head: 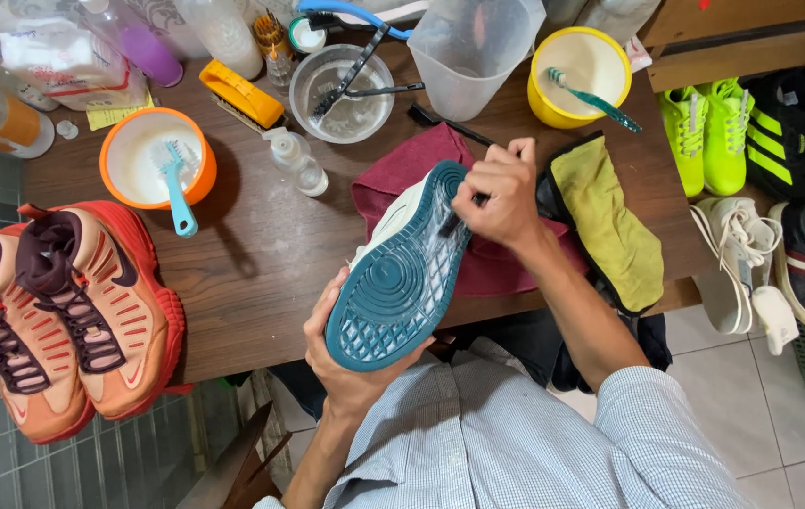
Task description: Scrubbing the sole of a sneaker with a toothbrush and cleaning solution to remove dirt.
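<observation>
While scrubbing teal-soled sneaker [401, 273] sole-up over maroon towel [421, 165]: mid-clean, toe end.
L hand [351, 363] cups heel, fingers wrapped; R hand [501, 193] clenched on thin black brush [445, 121]. Next prob. needs firmer strokes twd heel. Behind towel: clear bowl [341, 94], jug [470, 52]; left, orange bowl [157, 155]; nothing blocking.

- one white sneaker with a teal rubber sole [401, 273], turned sole-up
- two orange and red high-top sneakers with maroon laces [63, 311] on the table's left end
- two neon green shoes [707, 132], side by side on the floor
- two round plastic bowls with white insides, one orange [153, 155], one yellow [580, 71], a brush in each
- one clear glass bowl [341, 94]
- one clear plastic jug [471, 52]
- two cloths, one maroon [421, 160] and one olive yellow [610, 226]
</observation>
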